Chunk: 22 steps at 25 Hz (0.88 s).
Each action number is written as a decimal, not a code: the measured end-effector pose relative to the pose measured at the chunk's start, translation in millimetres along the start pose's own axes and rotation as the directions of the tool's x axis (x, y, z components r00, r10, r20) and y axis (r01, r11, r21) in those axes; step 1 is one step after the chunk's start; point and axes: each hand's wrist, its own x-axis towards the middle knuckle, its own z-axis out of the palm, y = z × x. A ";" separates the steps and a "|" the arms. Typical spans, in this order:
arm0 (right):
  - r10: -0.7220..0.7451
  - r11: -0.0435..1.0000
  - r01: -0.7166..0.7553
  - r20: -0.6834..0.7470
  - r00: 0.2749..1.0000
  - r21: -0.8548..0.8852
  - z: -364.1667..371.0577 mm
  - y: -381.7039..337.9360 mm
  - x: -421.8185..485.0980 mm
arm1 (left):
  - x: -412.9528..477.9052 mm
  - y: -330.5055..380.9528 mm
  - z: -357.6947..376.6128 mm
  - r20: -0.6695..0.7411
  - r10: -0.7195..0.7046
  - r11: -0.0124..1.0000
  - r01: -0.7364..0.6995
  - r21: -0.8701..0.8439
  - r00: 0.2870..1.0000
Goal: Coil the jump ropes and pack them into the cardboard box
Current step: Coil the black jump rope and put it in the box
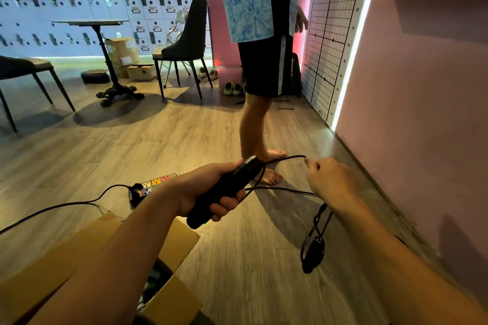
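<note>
My left hand (208, 190) grips a thick black jump rope handle (227, 190) held at a slant over the floor. A thin black cord (285, 158) arcs from the handle's top across to my right hand (332, 182), which pinches it between curled fingers. More cord loops run below the hands, and a second black handle (313, 256) dangles under my right wrist. The open cardboard box (179, 240) sits at the lower left, under my left forearm; dark items lie inside it.
A barefoot person (258, 124) in black shorts stands just beyond my hands. A power strip (153, 185) with a black cable lies on the wooden floor. A pink wall (422, 113) runs along the right. Chairs (182, 47), a pedestal table (105, 34) and boxes stand at the back.
</note>
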 end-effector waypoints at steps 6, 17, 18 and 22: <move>-0.236 0.968 0.195 0.310 0.921 0.157 -6.6 -17.3 -9.7 | 12.0 7.8 -5.4 -0.119 0.576 0.435 -0.427 -0.792 0.808; -0.572 0.709 -0.094 0.648 0.503 0.699 -9.3 -59.9 -40.9 | 30.7 3.7 -31.7 -0.828 0.476 0.205 -0.953 -0.224 0.297; -0.570 0.666 -0.193 0.659 0.490 0.720 -12.1 -61.1 -41.6 | 32.6 2.3 -29.2 -0.802 0.543 0.339 -0.939 -0.062 0.249; -0.564 0.497 -0.498 0.701 0.438 0.711 -25.6 -59.7 -42.1 | 40.7 -1.9 -14.6 -0.675 0.648 0.693 -0.640 0.332 0.352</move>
